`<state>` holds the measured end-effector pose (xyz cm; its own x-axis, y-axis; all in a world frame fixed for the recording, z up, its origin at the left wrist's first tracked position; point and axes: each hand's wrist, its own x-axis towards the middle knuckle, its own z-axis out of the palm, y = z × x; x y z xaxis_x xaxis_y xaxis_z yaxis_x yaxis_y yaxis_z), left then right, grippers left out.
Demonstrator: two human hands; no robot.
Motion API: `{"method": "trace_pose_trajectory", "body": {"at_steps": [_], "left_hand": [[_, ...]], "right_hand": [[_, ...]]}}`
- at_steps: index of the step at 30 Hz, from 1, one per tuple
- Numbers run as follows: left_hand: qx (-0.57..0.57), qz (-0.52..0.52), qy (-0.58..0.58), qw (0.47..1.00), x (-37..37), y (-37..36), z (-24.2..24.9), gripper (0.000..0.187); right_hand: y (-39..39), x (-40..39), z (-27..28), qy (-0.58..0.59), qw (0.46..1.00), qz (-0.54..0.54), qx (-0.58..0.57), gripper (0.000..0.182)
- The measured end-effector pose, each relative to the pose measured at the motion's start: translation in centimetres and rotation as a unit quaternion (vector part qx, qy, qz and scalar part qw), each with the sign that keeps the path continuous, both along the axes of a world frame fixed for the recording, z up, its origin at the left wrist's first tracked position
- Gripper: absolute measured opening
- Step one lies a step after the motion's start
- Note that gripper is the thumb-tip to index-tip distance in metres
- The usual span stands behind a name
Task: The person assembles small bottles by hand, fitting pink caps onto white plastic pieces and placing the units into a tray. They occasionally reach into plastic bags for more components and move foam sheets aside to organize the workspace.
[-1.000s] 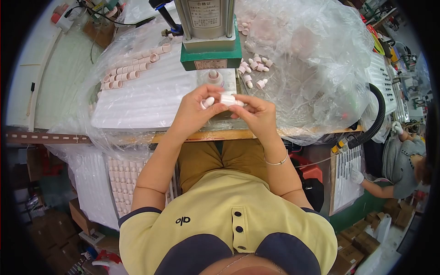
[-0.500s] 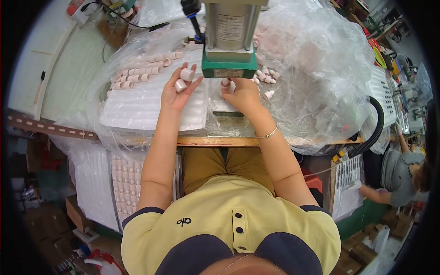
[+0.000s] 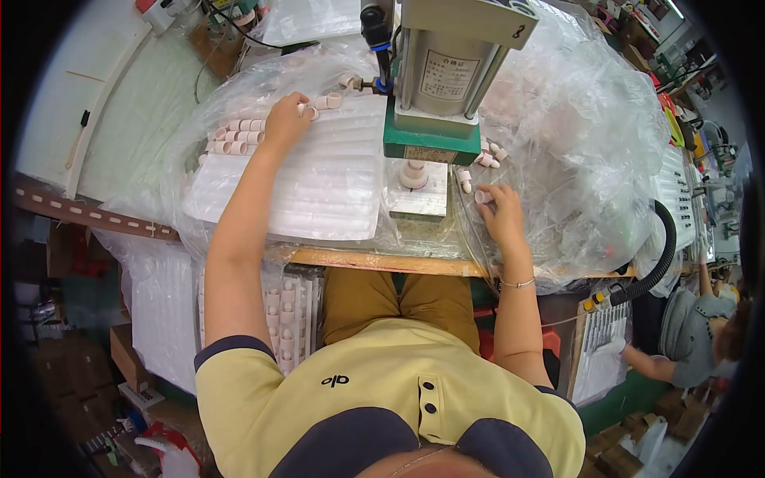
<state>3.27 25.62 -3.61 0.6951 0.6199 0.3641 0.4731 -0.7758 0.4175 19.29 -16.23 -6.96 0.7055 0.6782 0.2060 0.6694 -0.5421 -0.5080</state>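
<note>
Off to the left, my left hand [image 3: 288,121] has its fingers closed at a pale pink cap [image 3: 311,113], beside a row of similar pink caps [image 3: 328,101] on white foam sheeting [image 3: 291,183]. My right hand [image 3: 504,217] pinches another small pink cap [image 3: 483,196] to the right of the press. Under the green head [image 3: 430,142] of the press, a pink piece [image 3: 413,174] stands upright on the metal base [image 3: 430,199]; neither hand touches it. Several pink pieces with white tips [image 3: 465,182] lie near my right hand.
Crumpled clear plastic [image 3: 558,135] covers the right of the table. The press cylinder [image 3: 442,76] rises in the middle. A wooden edge [image 3: 374,259] runs along the front, with a black hose [image 3: 660,255] at right. A co-worker [image 3: 693,327] is at the far right.
My left hand has moved up and left from beside the press to the row of caps. My right hand has left the press base and moved right; the pink piece there is now uncovered.
</note>
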Motion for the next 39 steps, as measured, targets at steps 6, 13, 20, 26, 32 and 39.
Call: {"method": "trace_pose_trajectory", "body": {"at_steps": [6, 13, 20, 26, 32, 39], "left_hand": [[0.079, 0.035, 0.245, 0.966, 3.4, 1.2, 0.9, 0.018], [0.118, 0.027, 0.381, 0.917, 4.4, 0.1, 1.7, 0.022], [-0.068, -0.018, 0.221, 0.973, -0.2, -0.4, 1.9, 0.027], [-0.610, -0.193, -0.102, 0.761, -4.3, -15.5, 4.2, 0.034], [-0.682, -0.250, -0.089, 0.681, -3.1, -19.4, 2.0, 0.032], [-0.705, -0.262, -0.006, 0.659, -1.9, -20.4, 2.4, 0.039]], "right_hand": [[0.0, -0.4, 0.5, 0.046, 0.998, -0.047, -0.019, 0.025], [-0.7, -1.0, 0.5, 0.188, 0.961, -0.078, 0.186, 0.026], [-1.0, -4.9, 4.0, 0.284, 0.903, -0.003, 0.323, 0.030], [3.5, -8.3, 7.1, 0.175, 0.916, 0.126, 0.337, 0.028], [4.7, -8.6, 7.3, 0.104, 0.923, 0.157, 0.335, 0.029], [3.3, -7.5, 7.2, 0.012, 0.932, 0.205, 0.299, 0.030]]}}
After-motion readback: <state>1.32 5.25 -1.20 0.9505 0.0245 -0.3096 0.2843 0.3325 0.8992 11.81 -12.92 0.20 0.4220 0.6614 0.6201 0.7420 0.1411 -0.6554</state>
